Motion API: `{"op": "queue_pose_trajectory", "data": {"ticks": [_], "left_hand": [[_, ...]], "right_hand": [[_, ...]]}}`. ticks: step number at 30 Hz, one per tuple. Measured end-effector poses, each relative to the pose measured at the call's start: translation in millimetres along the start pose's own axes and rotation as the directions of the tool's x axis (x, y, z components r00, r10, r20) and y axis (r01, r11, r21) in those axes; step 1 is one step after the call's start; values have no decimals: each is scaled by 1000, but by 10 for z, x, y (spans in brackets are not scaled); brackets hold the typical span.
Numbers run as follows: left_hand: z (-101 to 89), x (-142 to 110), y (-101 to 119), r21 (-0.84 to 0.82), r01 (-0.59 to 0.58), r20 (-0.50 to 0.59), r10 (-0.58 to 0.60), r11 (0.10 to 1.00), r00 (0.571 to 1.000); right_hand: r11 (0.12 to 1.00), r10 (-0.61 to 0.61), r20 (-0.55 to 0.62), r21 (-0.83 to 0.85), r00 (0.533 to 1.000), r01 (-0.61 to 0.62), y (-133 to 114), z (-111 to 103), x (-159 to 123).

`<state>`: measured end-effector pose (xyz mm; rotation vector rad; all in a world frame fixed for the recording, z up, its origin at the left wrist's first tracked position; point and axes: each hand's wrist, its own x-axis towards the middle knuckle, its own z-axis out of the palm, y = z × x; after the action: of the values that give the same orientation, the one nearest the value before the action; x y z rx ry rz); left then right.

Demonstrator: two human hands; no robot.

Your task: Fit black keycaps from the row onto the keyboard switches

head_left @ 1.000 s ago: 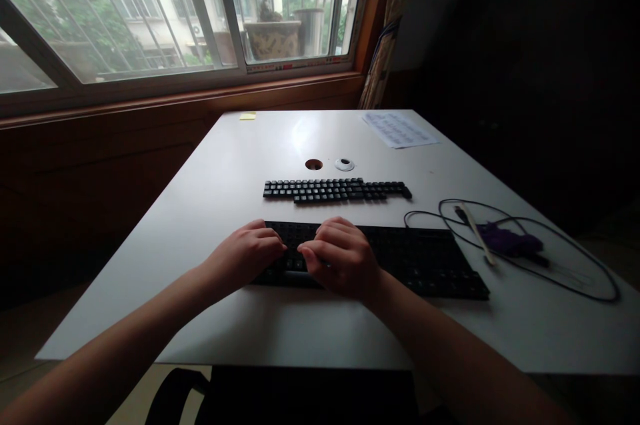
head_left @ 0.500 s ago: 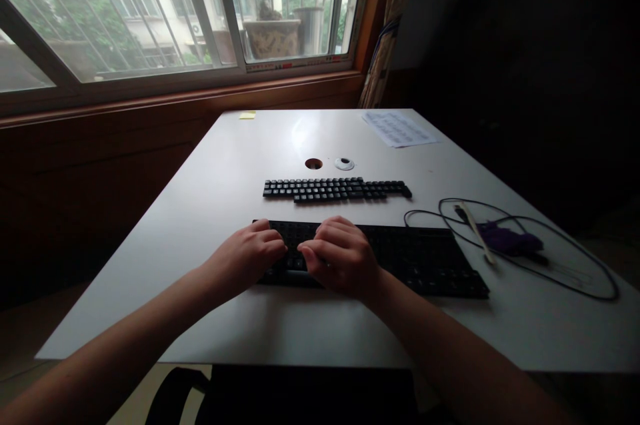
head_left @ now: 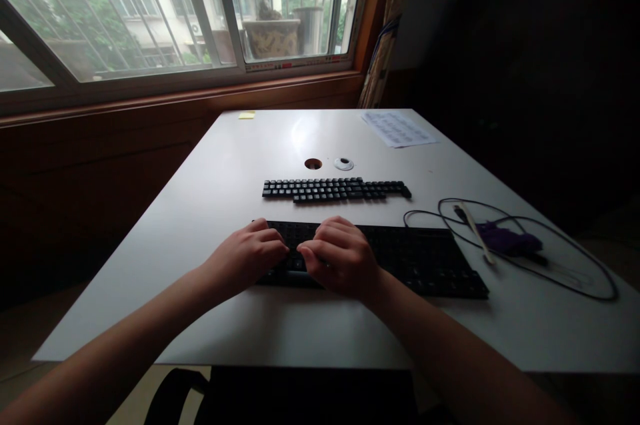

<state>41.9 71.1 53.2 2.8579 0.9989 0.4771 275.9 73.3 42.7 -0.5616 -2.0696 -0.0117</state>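
A black keyboard (head_left: 420,258) lies near the front of the white table, many of its key positions dark and hard to make out. Over its left end is my left hand (head_left: 254,248), closed, fingertips bent down among the keys. My right hand (head_left: 343,255) is closed too, just right of the left one, thumb against the curled fingers above the keyboard's left-middle part. A narrow gap separates the two hands. Whatever the fingertips hold, if anything, is hidden. Behind the keyboard, loose black keycaps (head_left: 330,190) stand side by side in rows.
To the right lie a looped black cable (head_left: 565,228), a purple cloth-like item (head_left: 505,240) and a pale thin stick-shaped tool (head_left: 477,235). Further back are a table hole (head_left: 313,163), a white ring cover (head_left: 344,163), printed sheets (head_left: 399,128) and a yellow note (head_left: 247,115).
My left hand has shifted very slightly to the right. The right hand, keyboard and keycaps look almost the same.
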Motion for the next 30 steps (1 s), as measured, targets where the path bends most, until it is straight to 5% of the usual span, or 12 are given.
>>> {"op": "queue_pose_trajectory", "data": {"ticks": [10,16,25,30], "left_hand": [[1,-165,-503,-162,179,-193,-209,970,959],[108,-299,-755,-293,330,-185,-392,897,901],[226,-352,-757,-402,357,-155,-446,844,881],[250,-370,-786,-402,357,-143,-444,843,885]], "right_hand": [[966,256,201,-6,946,-260,92,144,-39],[939,341,225,-34,913,-342,53,232,-52],[990,37,314,116,949,-77,19,221,-55],[992,21,325,114,945,-62,32,211,-80]]}}
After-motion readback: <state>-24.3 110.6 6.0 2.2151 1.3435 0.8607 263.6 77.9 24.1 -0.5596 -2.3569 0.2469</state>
